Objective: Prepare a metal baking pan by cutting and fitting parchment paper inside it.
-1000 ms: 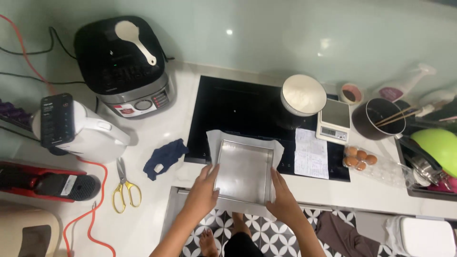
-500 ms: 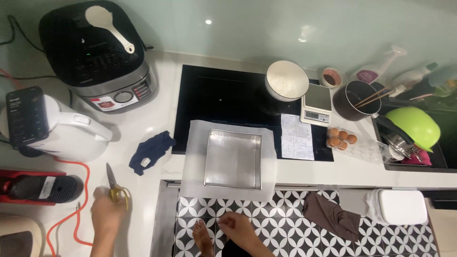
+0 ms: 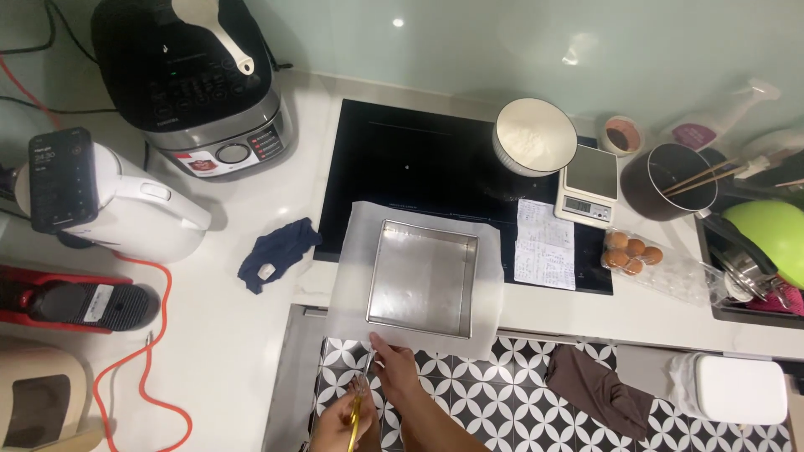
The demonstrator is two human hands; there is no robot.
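Half-hidden scissors (image 3: 358, 410) (left hand (image 3: 335, 428)).

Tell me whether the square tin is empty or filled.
Empty. The tin shows bare metal across its whole bottom, with nothing inside. It sits upright on a sheet of paper spread flat beneath it.

Single head view, steep downward, fairly high above counter (image 3: 251, 351) edge.

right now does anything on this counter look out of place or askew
The white baking paper under the square metal pan juts past the white counter's front edge over the patterned floor. A crumpled dark blue cloth lies loose beside it. Nothing looks spilled.
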